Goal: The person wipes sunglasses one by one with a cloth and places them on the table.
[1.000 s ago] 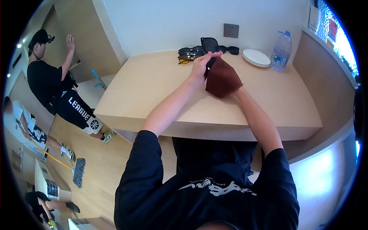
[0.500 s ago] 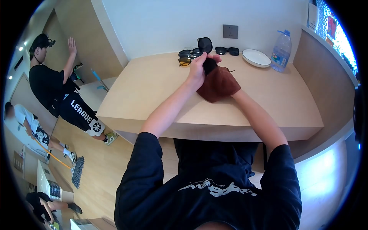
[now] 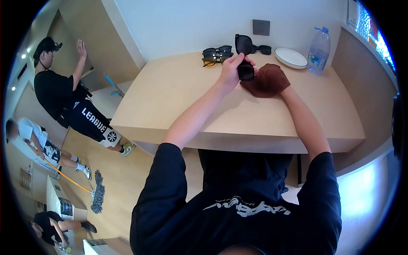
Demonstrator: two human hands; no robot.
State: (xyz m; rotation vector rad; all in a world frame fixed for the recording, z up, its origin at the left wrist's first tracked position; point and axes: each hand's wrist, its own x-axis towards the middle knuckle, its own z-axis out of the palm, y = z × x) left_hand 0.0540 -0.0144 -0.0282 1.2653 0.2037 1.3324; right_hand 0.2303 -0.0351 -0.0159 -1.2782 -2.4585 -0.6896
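My left hand [image 3: 231,72] grips a pair of dark sunglasses [image 3: 245,70] near the bridge, with one lens above the fingers and the other below. A brown cloth [image 3: 268,80] covers my right hand just to the right of the sunglasses, so its fingers are hidden. Behind my left hand, several pairs of glasses [image 3: 217,55] lie in a group on the wooden desk [image 3: 170,97], one with yellow lenses. Another dark pair [image 3: 262,49] rests near the wall, behind the held sunglasses.
A white plate [image 3: 291,58] and a plastic bottle [image 3: 318,51] stand at the desk's back right, beside a curved partition [image 3: 361,80]. Left of the desk, one person [image 3: 55,91] stands, another holds a mop [image 3: 97,192], and a third [image 3: 49,227] is lower down.
The cloth has come away from the sunglasses toward the right, leaving the lower lens uncovered. My left hand still holds them. The view has shifted slightly.
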